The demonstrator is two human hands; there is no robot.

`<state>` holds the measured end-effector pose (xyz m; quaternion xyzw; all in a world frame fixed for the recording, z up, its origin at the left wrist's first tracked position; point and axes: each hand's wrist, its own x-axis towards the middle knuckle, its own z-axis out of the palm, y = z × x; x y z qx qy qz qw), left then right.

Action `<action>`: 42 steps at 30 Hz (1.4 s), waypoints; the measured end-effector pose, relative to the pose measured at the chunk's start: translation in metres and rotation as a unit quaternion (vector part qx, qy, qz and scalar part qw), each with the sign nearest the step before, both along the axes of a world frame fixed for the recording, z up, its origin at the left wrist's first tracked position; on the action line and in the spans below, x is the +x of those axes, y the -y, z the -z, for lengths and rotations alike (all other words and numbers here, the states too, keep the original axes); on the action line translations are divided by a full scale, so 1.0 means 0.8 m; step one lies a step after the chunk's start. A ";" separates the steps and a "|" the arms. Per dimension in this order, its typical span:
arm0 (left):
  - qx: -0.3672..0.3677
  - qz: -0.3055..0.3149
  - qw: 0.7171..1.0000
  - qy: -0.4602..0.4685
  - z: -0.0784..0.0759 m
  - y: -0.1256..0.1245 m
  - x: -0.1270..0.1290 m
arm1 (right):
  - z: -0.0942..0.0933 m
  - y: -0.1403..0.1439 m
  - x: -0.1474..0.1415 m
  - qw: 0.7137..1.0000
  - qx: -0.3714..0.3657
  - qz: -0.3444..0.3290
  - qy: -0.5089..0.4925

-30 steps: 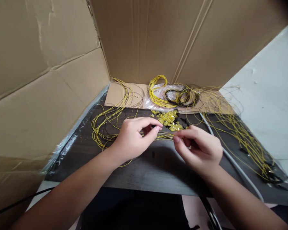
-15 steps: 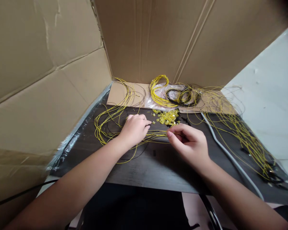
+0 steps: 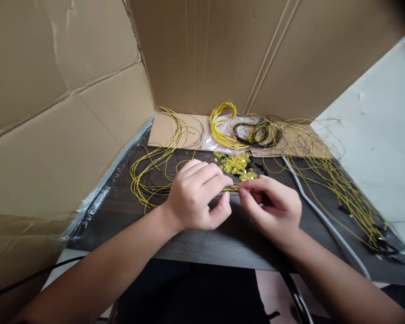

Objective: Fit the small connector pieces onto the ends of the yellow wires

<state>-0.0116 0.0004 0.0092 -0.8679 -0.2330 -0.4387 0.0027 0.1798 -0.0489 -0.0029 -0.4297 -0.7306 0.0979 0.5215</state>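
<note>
Over the dark worktop (image 3: pixel 195 243) our left hand (image 3: pixel 194 195) and right hand (image 3: pixel 273 209) each keep a pinching grip on one yellow wire (image 3: pixel 234 189) stretched between them. Just beyond lies a pile of yellow connectors (image 3: pixel 238 164), then wire coils (image 3: pixel 246 132).

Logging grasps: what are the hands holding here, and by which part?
Both the left hand and the right hand pinch the thin yellow wires between fingertips, at the short stretch running between them.

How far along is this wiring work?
Looks early to midway. Possibly finished: yellow wires trailing right, dark tips. In hand: left hand and right hand pinch a thin yellow wire. Left: loose loops, coils and small yellow connectors.
</note>
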 end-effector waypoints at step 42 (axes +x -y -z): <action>0.125 -0.053 0.985 -0.107 0.000 0.002 0.001 | 0.006 -0.003 0.010 0.944 0.155 0.076 0.281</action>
